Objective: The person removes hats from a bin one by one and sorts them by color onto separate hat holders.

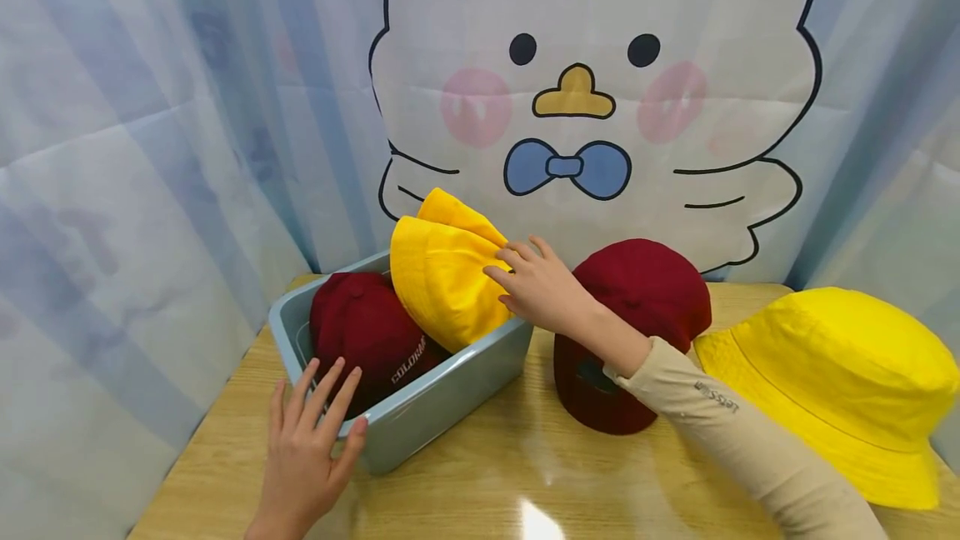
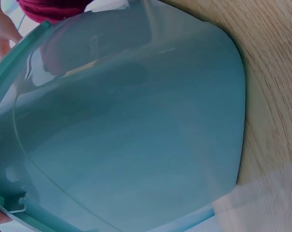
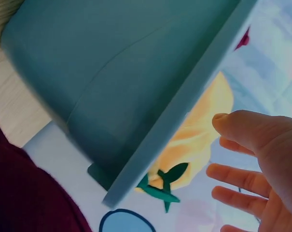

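Note:
A blue-grey plastic bin (image 1: pixel 450 411) stands on the table, holding a dark red cap (image 1: pixel 360 323) with white lettering and a yellow bucket hat (image 1: pixel 450 273). The bucket hat leans at the bin's right end and rises above the rim. My right hand (image 1: pixel 543 286) is at the hat's right side, fingers spread and relaxed; the right wrist view shows its fingers (image 3: pixel 242 186) apart beside the yellow cloth. With fingers straight, my left hand (image 1: pixel 307 448) lies over the bin's front left corner. The left wrist view is mostly bin wall (image 2: pixel 136 121).
Right of the bin, a second dark red cap (image 1: pixel 648 286) rests on the wooden table (image 1: pixel 480 490), partly behind my right forearm. Farther right sits another yellow bucket hat (image 1: pixel 847 382). A curtain (image 1: pixel 712 215) with a cartoon print hangs behind the table.

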`<state>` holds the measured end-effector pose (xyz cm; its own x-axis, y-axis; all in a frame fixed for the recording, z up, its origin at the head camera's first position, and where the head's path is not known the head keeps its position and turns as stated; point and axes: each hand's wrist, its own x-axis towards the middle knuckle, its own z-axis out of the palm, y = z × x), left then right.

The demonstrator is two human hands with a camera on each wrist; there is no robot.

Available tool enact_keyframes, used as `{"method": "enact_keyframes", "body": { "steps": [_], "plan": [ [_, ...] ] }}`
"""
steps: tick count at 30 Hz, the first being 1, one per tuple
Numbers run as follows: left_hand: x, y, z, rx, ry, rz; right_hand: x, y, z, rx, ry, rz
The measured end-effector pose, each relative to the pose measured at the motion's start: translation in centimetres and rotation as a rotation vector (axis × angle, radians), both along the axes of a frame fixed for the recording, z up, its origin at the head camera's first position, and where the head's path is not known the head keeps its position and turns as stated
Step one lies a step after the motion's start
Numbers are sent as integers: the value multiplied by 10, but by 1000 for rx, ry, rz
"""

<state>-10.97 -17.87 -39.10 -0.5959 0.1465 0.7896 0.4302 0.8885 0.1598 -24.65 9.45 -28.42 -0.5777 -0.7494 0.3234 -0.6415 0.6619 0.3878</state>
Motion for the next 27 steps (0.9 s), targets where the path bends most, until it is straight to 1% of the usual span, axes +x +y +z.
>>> {"method": "enact_keyframes", "body": {
  "steps": [5,11,12,16,24,27],
  "plan": [
    [0,-1,0,-1,-28,2,-10,0,-2,51,-23,-34],
    [-2,2,1,3,24,-18,-17,4,-6,93,-45,-62],
    [-3,2,0,6,35,-23,-18,5,-7,93,-44,-62],
    [-4,1,0,14,43,-26,-20,6,-9,85,-23,-55],
    [-2,1,-1,23,40,-21,-22,7,-12,94,-16,-73],
    [-1,1,-1,22,42,-22,-23,7,-13,90,12,-72]
  ]
}}
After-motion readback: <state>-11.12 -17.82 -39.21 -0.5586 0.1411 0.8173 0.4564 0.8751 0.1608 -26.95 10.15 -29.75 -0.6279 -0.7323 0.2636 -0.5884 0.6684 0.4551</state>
